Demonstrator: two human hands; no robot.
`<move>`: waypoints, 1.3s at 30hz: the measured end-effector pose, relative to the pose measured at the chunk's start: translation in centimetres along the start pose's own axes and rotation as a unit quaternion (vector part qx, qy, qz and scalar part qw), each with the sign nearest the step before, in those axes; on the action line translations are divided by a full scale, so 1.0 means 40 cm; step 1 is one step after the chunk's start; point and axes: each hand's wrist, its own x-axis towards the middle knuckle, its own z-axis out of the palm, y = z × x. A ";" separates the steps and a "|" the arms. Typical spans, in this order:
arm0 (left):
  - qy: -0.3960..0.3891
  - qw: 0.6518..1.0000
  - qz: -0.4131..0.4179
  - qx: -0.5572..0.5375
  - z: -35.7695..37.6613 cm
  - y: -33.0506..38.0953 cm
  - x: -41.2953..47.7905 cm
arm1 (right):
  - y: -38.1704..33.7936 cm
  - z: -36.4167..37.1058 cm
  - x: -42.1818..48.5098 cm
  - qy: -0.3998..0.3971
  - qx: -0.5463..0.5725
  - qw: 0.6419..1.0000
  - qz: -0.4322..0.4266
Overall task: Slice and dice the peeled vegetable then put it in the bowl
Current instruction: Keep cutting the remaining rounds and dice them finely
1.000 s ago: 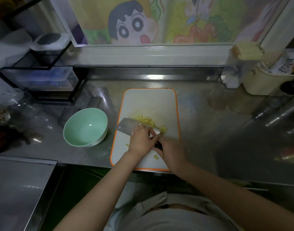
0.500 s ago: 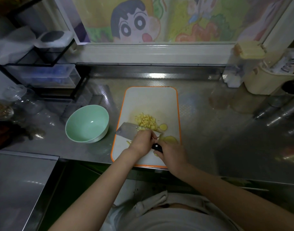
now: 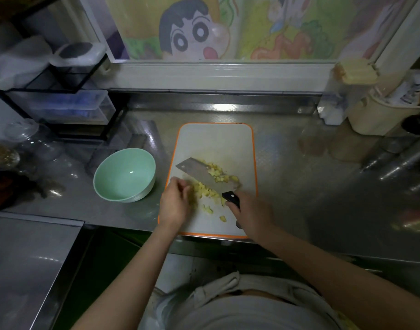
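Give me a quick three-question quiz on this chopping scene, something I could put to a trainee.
1. True or false: the green bowl already holds some of the diced pieces.
2. Which hand grips the cleaver?
3. The bowl stands: A) left of the cutting board, B) right of it, C) on it.

Key: 1 false, the bowl is empty and the pieces lie on the board and the blade; 2 the right hand, on the black handle; 3 A.

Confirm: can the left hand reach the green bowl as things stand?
Probably yes. The left hand sits at the left edge of the cutting board, the bowl stands just beyond it, nothing between; the cleaver is in the right hand.
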 end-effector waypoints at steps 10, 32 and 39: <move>-0.104 0.983 -0.132 0.070 0.042 -0.089 -0.004 | -0.023 0.018 0.003 0.009 0.021 1.000 -0.006; -0.103 0.984 -0.054 0.136 0.069 -0.075 0.019 | -0.046 0.036 0.004 -0.073 0.132 0.987 0.057; -0.074 0.990 -0.075 0.092 0.062 -0.078 0.002 | -0.073 0.044 0.020 -0.126 0.119 0.984 0.050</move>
